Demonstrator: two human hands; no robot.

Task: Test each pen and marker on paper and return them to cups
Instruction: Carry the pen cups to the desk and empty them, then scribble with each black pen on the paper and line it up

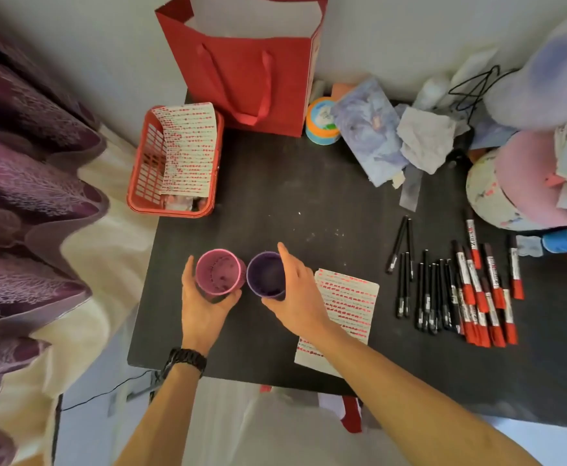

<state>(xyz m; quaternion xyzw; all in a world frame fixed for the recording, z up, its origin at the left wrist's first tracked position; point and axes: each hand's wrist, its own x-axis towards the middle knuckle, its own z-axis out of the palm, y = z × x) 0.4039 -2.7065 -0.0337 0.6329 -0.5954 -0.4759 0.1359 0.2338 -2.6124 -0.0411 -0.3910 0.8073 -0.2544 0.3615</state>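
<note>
The 2 cups are being set in place on the table point(275, 196). The left hand point(204, 304) wraps round the pink cup point(220, 272) and the right hand point(297, 297) clasps the purple cup point(267, 275); both cups look empty. Pens point(423, 290) and markers point(487, 297) lie right of the marked paper point(346, 304). Next, probably, the right hand must let go and fetch 1 pen.

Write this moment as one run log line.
left hand: holds pink cup | right hand: holds purple cup | pens, markers: lying on table

The right forearm point(393, 375) hides part of the paper point(347, 297).
</note>
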